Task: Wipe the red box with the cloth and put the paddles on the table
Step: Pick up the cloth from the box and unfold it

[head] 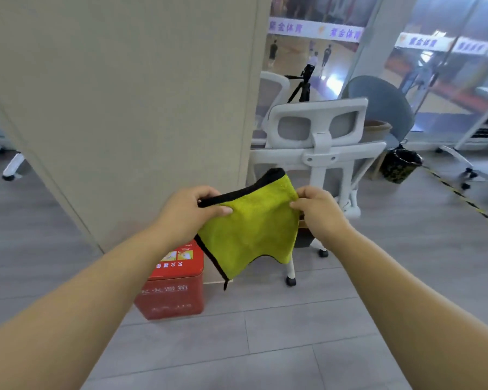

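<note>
A yellow-green cloth [251, 223] with black trim hangs at the centre of the frame, pinched along its top edge by the left hand [189, 209] and the right hand [319, 209], thumbs and fingers closed on the fabric. It looks soft, light and limp, best gripped at the corners. Below it, lower left of centre, the red box [175, 285] stands on the grey floor beside a beige partition [124, 108]; it appears rigid. A white chair [319, 142] stands behind. No paddles are visible.
</note>
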The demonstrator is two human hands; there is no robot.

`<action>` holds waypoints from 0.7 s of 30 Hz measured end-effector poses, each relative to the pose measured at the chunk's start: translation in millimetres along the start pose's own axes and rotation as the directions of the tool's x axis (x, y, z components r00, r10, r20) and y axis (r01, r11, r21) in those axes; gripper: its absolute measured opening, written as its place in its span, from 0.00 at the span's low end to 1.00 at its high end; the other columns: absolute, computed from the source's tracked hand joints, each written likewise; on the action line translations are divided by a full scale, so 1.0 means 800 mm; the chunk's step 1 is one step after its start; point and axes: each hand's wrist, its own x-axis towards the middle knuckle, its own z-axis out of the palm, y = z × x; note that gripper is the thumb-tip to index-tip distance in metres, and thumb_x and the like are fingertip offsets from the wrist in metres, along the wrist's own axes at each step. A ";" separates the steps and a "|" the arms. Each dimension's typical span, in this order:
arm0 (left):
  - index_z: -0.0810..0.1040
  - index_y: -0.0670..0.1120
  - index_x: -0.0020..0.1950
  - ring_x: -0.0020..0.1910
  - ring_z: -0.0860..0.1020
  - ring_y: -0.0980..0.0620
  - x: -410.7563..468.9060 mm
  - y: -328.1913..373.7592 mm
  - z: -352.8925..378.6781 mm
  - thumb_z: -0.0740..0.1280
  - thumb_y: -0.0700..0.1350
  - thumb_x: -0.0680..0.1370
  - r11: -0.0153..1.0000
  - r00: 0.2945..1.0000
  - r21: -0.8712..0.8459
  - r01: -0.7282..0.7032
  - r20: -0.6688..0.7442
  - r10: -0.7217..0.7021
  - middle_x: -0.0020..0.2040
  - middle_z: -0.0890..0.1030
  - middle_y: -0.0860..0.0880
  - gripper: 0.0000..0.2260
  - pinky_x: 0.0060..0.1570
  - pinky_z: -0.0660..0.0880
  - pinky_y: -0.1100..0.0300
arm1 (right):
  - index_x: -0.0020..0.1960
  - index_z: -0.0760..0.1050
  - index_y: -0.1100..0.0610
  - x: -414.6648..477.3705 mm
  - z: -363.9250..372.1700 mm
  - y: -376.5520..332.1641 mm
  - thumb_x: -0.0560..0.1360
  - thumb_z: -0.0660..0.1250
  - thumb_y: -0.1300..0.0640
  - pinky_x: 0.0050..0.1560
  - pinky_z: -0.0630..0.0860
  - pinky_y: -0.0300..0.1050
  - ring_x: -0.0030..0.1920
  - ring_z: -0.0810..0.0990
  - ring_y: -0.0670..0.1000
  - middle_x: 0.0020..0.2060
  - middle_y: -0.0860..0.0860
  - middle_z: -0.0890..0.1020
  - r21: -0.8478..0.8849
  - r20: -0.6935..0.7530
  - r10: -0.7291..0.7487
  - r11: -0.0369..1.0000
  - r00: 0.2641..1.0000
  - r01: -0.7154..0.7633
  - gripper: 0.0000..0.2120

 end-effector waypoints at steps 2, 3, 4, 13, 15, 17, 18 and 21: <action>0.79 0.53 0.36 0.36 0.75 0.56 -0.010 0.020 0.007 0.73 0.47 0.71 0.998 0.997 0.015 -0.066 0.034 0.065 0.32 0.79 0.57 0.05 0.41 0.71 0.57 | 0.43 0.76 0.60 -0.030 -0.012 0.003 0.74 0.62 0.68 0.50 0.78 0.58 0.41 0.78 0.57 0.38 0.56 0.79 0.097 0.042 0.046 0.994 0.998 -0.050 0.06; 0.79 0.53 0.37 0.36 0.76 0.55 -0.016 0.028 0.011 0.73 0.47 0.71 0.995 0.994 0.012 -0.096 0.044 0.096 0.34 0.80 0.56 0.05 0.42 0.72 0.56 | 0.46 0.77 0.60 -0.049 -0.016 0.005 0.75 0.63 0.67 0.48 0.79 0.55 0.41 0.80 0.56 0.39 0.56 0.80 0.136 0.064 0.050 0.989 0.997 -0.058 0.06; 0.79 0.52 0.37 0.37 0.76 0.54 -0.022 0.037 0.016 0.73 0.47 0.71 0.992 0.991 0.008 -0.124 0.057 0.123 0.36 0.81 0.52 0.05 0.43 0.72 0.55 | 0.49 0.79 0.59 -0.069 -0.019 0.007 0.75 0.65 0.65 0.45 0.80 0.51 0.40 0.81 0.53 0.40 0.55 0.82 0.166 0.083 0.043 0.985 0.996 -0.056 0.06; 0.80 0.55 0.36 0.33 0.75 0.60 -0.125 0.095 0.083 0.74 0.50 0.70 0.941 0.914 0.084 -0.328 0.282 0.293 0.35 0.80 0.53 0.05 0.33 0.69 0.69 | 0.42 0.82 0.59 -0.241 -0.071 0.071 0.69 0.75 0.53 0.43 0.75 0.53 0.37 0.77 0.52 0.34 0.54 0.80 0.132 -0.306 -0.066 0.985 0.950 0.111 0.09; 0.81 0.53 0.37 0.31 0.74 0.57 -0.152 0.112 0.106 0.73 0.52 0.70 0.928 0.884 0.101 -0.358 0.357 0.302 0.33 0.80 0.52 0.05 0.32 0.68 0.65 | 0.42 0.80 0.65 -0.286 -0.096 0.081 0.69 0.75 0.50 0.38 0.69 0.49 0.34 0.72 0.51 0.31 0.55 0.75 0.059 -0.375 -0.074 0.993 0.924 0.104 0.16; 0.82 0.51 0.39 0.29 0.74 0.57 -0.179 0.133 0.136 0.73 0.52 0.70 0.920 0.845 0.090 -0.380 0.439 0.306 0.32 0.79 0.52 0.06 0.29 0.68 0.67 | 0.41 0.78 0.67 -0.332 -0.126 0.093 0.69 0.75 0.50 0.37 0.65 0.46 0.32 0.70 0.50 0.29 0.53 0.72 -0.006 -0.430 -0.086 0.996 0.899 0.093 0.19; 0.82 0.50 0.40 0.30 0.76 0.56 -0.193 0.145 0.154 0.73 0.53 0.70 0.914 0.823 0.090 -0.397 0.475 0.311 0.33 0.80 0.51 0.07 0.30 0.69 0.67 | 0.39 0.78 0.66 -0.356 -0.144 0.100 0.70 0.75 0.51 0.36 0.66 0.43 0.31 0.70 0.49 0.28 0.51 0.72 -0.033 -0.454 -0.087 0.996 0.887 0.081 0.17; 0.82 0.49 0.41 0.38 0.80 0.51 -0.236 0.185 0.217 0.72 0.54 0.70 0.884 0.755 0.072 -0.463 0.554 0.350 0.37 0.82 0.50 0.09 0.36 0.75 0.58 | 0.33 0.75 0.55 -0.435 -0.202 0.118 0.70 0.74 0.53 0.30 0.65 0.35 0.26 0.69 0.40 0.22 0.41 0.72 -0.145 -0.534 -0.078 0.989 0.842 -0.001 0.12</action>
